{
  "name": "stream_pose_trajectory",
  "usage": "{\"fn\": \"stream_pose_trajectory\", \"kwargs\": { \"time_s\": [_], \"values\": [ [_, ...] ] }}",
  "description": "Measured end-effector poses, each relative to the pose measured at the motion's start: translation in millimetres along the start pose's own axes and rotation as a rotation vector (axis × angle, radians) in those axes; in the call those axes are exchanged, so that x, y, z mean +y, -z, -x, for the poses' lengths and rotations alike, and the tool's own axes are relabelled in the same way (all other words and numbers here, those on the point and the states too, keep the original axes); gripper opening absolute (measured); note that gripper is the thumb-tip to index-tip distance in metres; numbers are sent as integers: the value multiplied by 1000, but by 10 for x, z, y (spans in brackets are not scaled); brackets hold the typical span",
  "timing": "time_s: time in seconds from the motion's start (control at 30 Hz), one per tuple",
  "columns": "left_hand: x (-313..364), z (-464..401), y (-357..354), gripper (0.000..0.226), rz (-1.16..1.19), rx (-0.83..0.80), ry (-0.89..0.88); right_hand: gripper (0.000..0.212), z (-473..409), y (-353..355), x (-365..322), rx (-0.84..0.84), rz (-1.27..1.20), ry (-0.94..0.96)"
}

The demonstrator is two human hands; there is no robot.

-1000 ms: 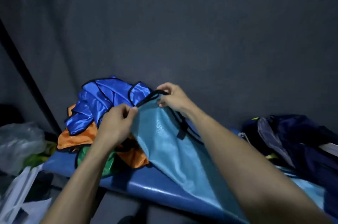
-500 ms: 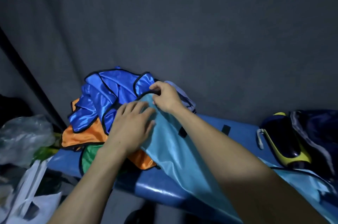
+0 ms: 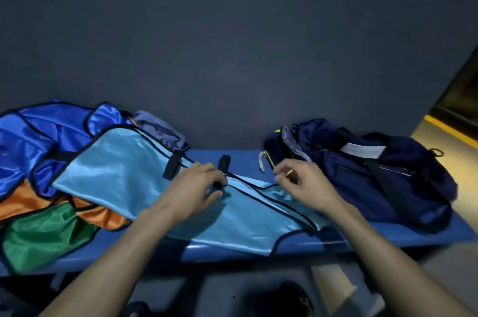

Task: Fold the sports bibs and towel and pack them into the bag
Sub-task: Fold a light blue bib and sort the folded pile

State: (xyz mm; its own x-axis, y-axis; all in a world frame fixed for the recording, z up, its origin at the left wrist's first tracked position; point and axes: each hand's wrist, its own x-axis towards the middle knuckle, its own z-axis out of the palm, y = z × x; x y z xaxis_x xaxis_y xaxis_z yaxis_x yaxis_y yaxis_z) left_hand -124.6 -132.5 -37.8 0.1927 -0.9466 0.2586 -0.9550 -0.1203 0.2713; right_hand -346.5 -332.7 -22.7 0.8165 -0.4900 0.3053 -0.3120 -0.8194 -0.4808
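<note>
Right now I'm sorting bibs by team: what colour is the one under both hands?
Light blue bib with black trim, clearest in the head view.
</note>
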Motion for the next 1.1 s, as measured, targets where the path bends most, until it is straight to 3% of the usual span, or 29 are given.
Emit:
{"fn": "stream_pose_trajectory", "kwargs": {
  "time_s": [0.1, 0.3, 0.4, 0.53, 0.57, 0.63, 0.73, 0.87, 0.93, 1.1],
  "values": [
    [258, -211, -263, 26, 14, -61, -106, 14, 396, 141, 292, -19, 48, -66],
    [639, -497, -674, 44, 29, -130, -193, 78, 747, 291, 544, -351, 126, -155],
    [771, -594, -818, 53, 40, -138, -234, 62, 791, 248, 590, -351, 179, -99],
    [913, -705, -941, 68, 79, -143, -283, 12, 770, 140, 651, -57, 24, -72],
    [960, -732, -956, 73, 119, -142, -289, 8, 755, 131, 662, -3, -18, -104],
    [1060, -799, -981, 74, 199, -123, -278, 28, 728, 116, 689, 36, -90, -190],
    [1171, -897, -1013, 43, 319, -54, -242, 47, 685, 165, 669, -29, -232, -247],
    [1120, -985, -1002, 9, 482, -41, -153, 26, 595, 292, 732, 24, -562, -488],
    [1067, -1010, -962, 6, 522, -65, -129, 4, 574, 276, 834, 81, -343, -499],
    [1043, -1026, -838, 12, 538, -128, -185, 26, 525, 116, 868, 89, -32, -358]
  ]
}}
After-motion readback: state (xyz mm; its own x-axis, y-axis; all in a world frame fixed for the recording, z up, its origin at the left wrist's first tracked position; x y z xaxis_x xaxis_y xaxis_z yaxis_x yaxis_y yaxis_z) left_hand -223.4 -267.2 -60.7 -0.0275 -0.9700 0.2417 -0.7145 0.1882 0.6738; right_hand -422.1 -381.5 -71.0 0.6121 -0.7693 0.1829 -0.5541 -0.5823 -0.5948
